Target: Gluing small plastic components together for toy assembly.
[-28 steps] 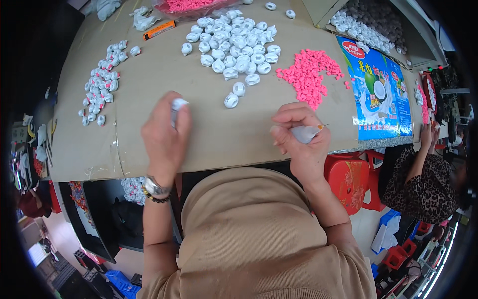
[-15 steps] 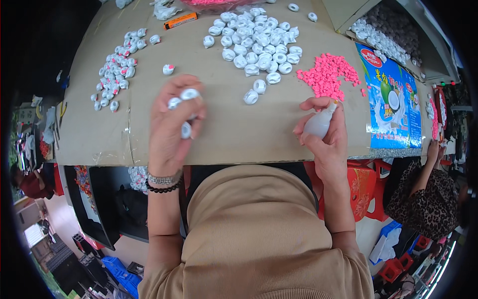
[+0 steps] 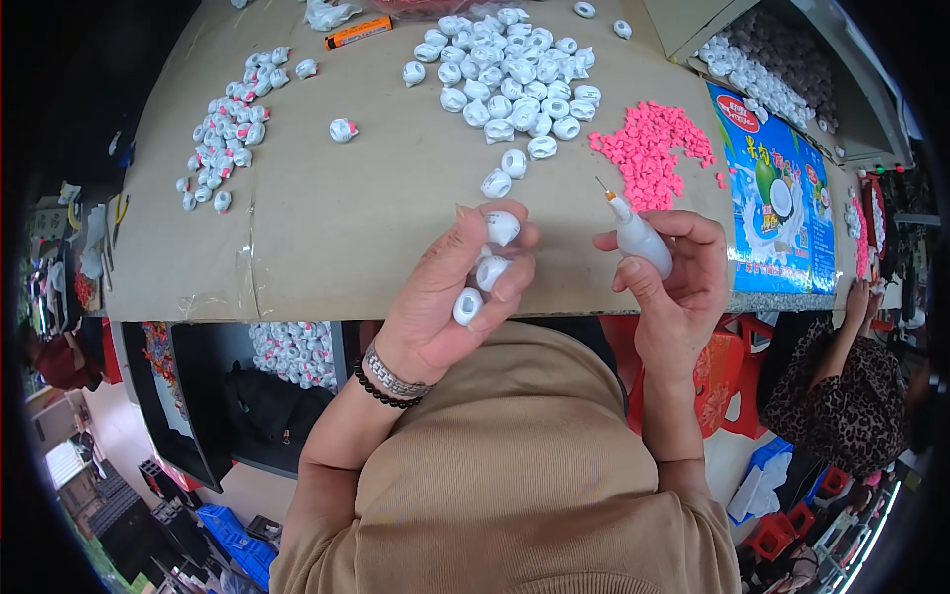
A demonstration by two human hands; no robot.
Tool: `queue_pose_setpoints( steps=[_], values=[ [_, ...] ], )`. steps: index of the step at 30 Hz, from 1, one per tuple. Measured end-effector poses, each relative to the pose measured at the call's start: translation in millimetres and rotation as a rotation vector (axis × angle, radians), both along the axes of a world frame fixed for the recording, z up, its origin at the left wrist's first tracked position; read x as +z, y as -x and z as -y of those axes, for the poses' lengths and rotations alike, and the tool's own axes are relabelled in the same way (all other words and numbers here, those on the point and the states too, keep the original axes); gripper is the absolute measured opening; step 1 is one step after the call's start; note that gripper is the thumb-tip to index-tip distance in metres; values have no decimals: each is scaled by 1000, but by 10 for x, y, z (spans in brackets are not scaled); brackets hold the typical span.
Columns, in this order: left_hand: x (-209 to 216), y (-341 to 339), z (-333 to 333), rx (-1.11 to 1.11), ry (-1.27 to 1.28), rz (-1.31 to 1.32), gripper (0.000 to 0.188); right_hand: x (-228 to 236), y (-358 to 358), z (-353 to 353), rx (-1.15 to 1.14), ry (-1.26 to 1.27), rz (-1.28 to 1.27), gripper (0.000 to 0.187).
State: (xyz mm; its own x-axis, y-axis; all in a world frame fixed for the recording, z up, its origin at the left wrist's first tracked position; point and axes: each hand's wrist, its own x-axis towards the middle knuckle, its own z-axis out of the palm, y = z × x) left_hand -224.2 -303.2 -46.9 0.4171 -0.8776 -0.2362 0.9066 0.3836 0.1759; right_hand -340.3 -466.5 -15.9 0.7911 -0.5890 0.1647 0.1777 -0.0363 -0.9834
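Note:
My left hand (image 3: 426, 307) is closed around three small rounded white pieces (image 3: 467, 306), held between the fingers and palm; the lowest one shows an oval opening. In my right hand (image 3: 688, 287) is a squeeze bottle (image 3: 643, 246), white and soft-looking, with an orange collar and a thin needle tip pointing up and left. The needle is apart from the white pieces. Beyond the bottle lies a heap of small pink pieces (image 3: 648, 148). A large pile of similar white pieces (image 3: 515, 84) sits at the far middle. On the left are white pieces with pink bits on them (image 3: 228, 129).
A single white-and-pink piece (image 3: 343, 130) lies alone left of the middle. An orange stick-like object (image 3: 358, 33) is at the far left. At right are a blue printed sheet (image 3: 782, 198) and an open box (image 3: 772, 74) of pieces. Below the table's left edge is an open drawer (image 3: 282, 396).
My left hand has moved right and turned palm up with the white pieces in it. My right hand shifted slightly right and nearer, and the bottle's needle now shows clearly.

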Motion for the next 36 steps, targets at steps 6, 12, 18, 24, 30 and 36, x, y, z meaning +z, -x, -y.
queue_pose_setpoints(
  steps=[6, 12, 18, 24, 30, 36],
  values=[
    [23, 20, 14, -46, -67, 3, 35, -17, -8, -4, -8, -96, 52, 36],
    [26, 54, -2, -41, -85, -1, 33, -49, 0, -32, 12, -156, 69, 35],
    [171, 11, -19, -62, -216, 120, 39, -65, -14, 38, -30, -39, 169, 32],
    [50, 115, -6, 8, -327, 419, 34, -110, 23, 48, -36, 38, 292, 27],
    [31, 170, 52, 116, -450, 634, 29, -152, 22, 8, -8, 301, 310, 23],
    [-33, 174, 37, 111, -428, 692, 34, -199, 5, 2, -2, 348, 321, 17]
  ],
)
